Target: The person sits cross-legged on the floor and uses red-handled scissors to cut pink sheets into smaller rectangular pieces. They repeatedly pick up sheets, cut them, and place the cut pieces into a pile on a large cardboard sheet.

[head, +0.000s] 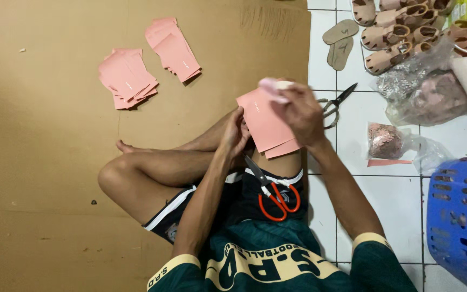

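Head view is showing a person sitting cross-legged on brown cardboard (44,178), both hands working over the lap. The left hand (235,134) is pinching the left edge of a small stack of pink cards (266,121), fingers closed on it, while the right hand (298,111) is lying over the stack's upper right corner with its fingers curled around a pale pink pad (272,86), pressing it against the top card. The stack is sitting between the two hands, touching both, its long axis running from upper left to lower right; the right hand is covering more of it, the left merely steadying it from the side. How many cards the stack is holding I cannot tell, though at least two edges are showing at its lower end. Two more piles are lying on the cardboard well apart from the hands, up and to the left: one pile (127,78) fanned out, the other pile (174,48) nearer the top. Two pairs of scissors are in sight: orange-handled scissors (274,194) resting on the lap just below the stack, and grey scissors (336,103) on the white tiles just right of the right hand. Further right, sandals (393,30), two loose soles (340,43), clear bags (422,81) and one blue basket (460,216) are standing.
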`<state>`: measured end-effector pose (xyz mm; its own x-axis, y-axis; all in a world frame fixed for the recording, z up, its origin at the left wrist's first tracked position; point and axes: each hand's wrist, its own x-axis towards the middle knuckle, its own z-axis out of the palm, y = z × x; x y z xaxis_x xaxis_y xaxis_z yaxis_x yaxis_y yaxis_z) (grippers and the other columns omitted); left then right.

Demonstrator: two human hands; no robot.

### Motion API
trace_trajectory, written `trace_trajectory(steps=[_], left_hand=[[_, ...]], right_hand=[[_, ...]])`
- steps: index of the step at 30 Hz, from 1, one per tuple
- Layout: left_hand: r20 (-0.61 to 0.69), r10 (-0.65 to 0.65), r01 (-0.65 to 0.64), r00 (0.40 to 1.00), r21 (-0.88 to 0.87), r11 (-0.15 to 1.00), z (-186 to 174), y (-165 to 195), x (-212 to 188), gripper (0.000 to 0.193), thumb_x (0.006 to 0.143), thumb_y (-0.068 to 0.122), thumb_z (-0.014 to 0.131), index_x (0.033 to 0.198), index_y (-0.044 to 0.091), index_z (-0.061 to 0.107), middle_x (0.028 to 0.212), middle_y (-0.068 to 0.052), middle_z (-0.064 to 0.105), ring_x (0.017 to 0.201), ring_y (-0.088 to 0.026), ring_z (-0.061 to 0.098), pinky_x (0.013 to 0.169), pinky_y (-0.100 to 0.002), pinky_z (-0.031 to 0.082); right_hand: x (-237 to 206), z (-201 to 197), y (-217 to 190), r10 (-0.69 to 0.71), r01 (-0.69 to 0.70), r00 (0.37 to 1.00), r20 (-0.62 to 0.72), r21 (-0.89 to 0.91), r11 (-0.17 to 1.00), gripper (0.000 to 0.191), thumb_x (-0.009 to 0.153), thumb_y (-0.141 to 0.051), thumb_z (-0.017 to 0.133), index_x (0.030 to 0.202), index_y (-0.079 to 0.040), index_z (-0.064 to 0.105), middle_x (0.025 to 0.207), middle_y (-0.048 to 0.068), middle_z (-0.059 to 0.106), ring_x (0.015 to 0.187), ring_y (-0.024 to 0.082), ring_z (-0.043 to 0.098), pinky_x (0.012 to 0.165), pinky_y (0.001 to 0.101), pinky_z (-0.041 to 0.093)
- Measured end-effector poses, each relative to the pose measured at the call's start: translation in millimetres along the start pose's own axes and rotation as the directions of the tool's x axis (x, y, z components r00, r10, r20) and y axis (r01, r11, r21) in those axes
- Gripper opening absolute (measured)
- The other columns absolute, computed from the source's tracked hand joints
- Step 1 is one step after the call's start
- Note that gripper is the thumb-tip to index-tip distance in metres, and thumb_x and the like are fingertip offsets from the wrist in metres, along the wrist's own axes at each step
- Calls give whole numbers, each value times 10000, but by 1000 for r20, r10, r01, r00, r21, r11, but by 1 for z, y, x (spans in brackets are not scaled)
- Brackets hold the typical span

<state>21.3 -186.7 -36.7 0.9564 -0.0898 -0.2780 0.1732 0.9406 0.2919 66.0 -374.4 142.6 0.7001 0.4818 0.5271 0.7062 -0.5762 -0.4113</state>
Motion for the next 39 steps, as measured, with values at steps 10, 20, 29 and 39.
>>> trace_trajectory(steps=[10, 20, 29, 39], left_hand=[[203, -108, 132, 973, -109, 985, 3, 0, -3, 456, 1081, 407, 499, 1293, 12, 583, 1203, -177, 685, 1059, -270, 676, 924, -391, 556], [95, -9, 13, 995, -41, 999, 3, 10, -4, 418, 1089, 325, 504, 1348, 2, 559, 1281, -143, 670, 1147, -236, 668, 1004, -396, 563], [23, -16, 13, 1000, 139, 990, 2, 12, -8, 551, 1122, 405, 503, 1273, -118, 592, 1159, -236, 674, 985, -317, 692, 873, -420, 604], [80, 37, -32, 996, -64, 997, -5, -4, -22, 526, 1125, 440, 472, 1472, 46, 511, 1395, -93, 642, 1294, -214, 581, 1149, -393, 449]], right_hand=[[-69, 22, -42, -227, 278, 877, 423, -62, 958, 336, 795, -95, 707, 1120, -18, 744, 1186, 122, 733, 1145, 270, 643, 974, 433, 481], [10, 44, -25, 86, -79, 985, 147, -55, 995, 194, 1012, -137, 686, 1159, -18, 730, 1085, 196, 729, 1016, 299, 672, 822, 388, 578], [-53, 45, -71, -16, -1, 912, 410, 40, 999, 143, 933, -75, 601, 1030, -31, 698, 875, 168, 736, 838, 340, 714, 912, 457, 584], [-8, 43, -41, -45, 50, 998, 38, -132, 990, 240, 959, -56, 601, 1166, -44, 723, 1146, 184, 747, 1083, 314, 729, 920, 442, 591]])
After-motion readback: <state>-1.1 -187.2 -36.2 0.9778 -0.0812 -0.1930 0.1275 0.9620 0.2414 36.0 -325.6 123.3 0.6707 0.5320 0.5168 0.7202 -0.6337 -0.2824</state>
